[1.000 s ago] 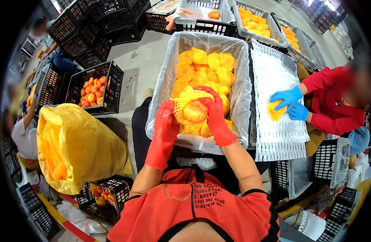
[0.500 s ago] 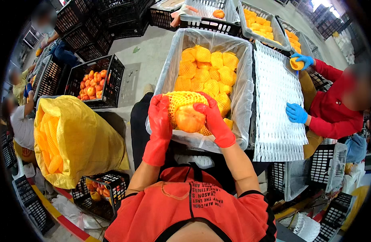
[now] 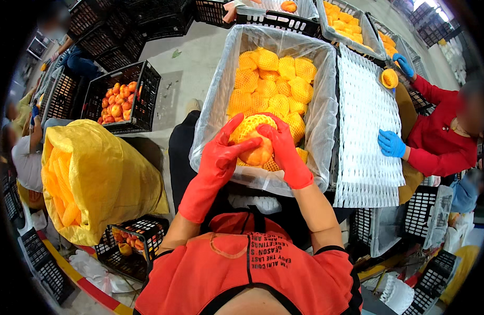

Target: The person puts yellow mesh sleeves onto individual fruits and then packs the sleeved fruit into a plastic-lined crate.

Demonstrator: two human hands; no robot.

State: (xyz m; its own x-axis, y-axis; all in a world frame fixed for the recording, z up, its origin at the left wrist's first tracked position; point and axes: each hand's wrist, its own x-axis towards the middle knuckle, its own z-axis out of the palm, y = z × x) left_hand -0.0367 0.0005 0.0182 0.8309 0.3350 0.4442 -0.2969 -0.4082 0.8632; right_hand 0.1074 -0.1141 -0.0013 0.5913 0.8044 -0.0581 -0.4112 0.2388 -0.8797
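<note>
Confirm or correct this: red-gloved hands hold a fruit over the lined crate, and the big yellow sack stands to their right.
Wrong side: the big yellow sack stands to their left, as the head view shows. The red-gloved left hand and right hand do hold a fruit over the lined crate.

A fisheye view looks steeply down from the wearer's head, over the red shirt (image 3: 200, 278). It faces the lined crate (image 3: 219, 94) closely from beyond the near edge, both far corners framed.
</note>
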